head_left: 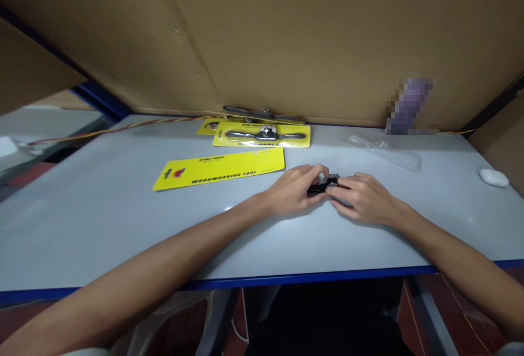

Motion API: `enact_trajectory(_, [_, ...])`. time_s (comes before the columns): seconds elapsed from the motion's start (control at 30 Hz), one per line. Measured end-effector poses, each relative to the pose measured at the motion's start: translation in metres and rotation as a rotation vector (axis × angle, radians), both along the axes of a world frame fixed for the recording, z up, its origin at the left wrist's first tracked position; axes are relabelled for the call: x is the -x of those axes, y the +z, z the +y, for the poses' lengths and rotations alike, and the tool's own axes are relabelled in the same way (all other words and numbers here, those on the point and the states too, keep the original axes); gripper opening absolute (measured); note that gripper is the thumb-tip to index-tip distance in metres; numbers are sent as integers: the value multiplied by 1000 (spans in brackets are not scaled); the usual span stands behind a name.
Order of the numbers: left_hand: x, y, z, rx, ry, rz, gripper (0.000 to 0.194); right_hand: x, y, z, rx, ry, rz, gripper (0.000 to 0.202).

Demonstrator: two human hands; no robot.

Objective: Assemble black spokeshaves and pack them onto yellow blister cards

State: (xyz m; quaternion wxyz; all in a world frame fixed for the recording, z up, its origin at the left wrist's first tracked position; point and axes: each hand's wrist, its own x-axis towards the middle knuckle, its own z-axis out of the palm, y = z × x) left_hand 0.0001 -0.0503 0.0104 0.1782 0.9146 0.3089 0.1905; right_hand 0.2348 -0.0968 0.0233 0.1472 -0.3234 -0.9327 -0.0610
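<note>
A black spokeshave [329, 182] with a metal part at its middle is held between my two hands, just over the grey-white table. My left hand [297, 188] has its thumb and fingers closed round the left side of the tool. On the other side, the fingers of my right hand [362, 196] press on the spokeshave's middle and right part, and they hide most of that handle. Left of my hands lies a flat yellow card [221, 169] printed "SPOKE SHAVE" and "WOODWORKING TOOL", with no tool on it.
Behind the card lie packaged spokeshaves [266, 133] on yellow cards, against the brown board [286, 34]. A clear plastic blister shell [385, 152] lies back right. A white rounded case [494, 177] sits at the right. Red and yellow wires [135, 125] run along the back left. A pixelated purple object [410, 106] stands behind.
</note>
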Motion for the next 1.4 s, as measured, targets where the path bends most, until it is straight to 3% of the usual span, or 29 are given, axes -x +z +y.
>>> enact_trajectory(0.27, [0, -1, 1, -14, -1, 17, 45, -8, 3, 5, -51, -133, 24, 25])
enact_trajectory(0.57, [1, -4, 1, -42, -1, 28, 51, -11, 3, 2, 119, 15, 42, 30])
enact_trajectory(0.73, [1, -4, 1, -52, -5, 31, 48, -13, 3, 4, 113, -55, 62, 44])
enact_trajectory(0.87, [0, -2, 1, -49, -1, 25, 47, -12, 4, 4, 82, -102, 28, 34])
enact_trajectory(1.07, [1, 0, 0, -52, -44, -17, 26, -12, 4, 5, 109, -111, 32, 24])
enact_trajectory(1.4, [2, -3, 3, -42, -74, -39, 25, -15, 4, 7, 275, -123, 155, 16])
